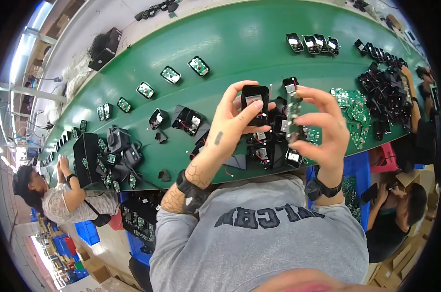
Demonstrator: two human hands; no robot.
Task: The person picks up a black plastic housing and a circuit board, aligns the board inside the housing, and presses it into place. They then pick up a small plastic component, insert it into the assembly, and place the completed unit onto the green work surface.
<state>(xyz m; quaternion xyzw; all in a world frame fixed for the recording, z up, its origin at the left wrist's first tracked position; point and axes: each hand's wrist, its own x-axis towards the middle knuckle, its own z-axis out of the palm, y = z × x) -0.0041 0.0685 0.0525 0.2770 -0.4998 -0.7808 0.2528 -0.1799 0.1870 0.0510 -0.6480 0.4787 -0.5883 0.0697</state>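
Note:
My left hand [237, 112] is closed around a black plastic housing [256, 97], with the thumb resting over a silvery block inside it. Just to the right, my right hand [322, 124] pinches a green circuit board [293, 114] by its two ends, turned nearly edge-on. The board and the housing are held apart above the green bench [245, 39]. Beneath both hands lie several black housings [259, 155] with silvery blocks and thin red wires; my fingers partly hide them.
Loose green boards [351, 109] lie to the right, beside a heap of black housings [383, 97]. Fitted housings [171, 75] stand spaced along the bench at the far left; more [320, 44] sit at the back. Blue bins [359, 170] are below the near edge. Other people work at both sides.

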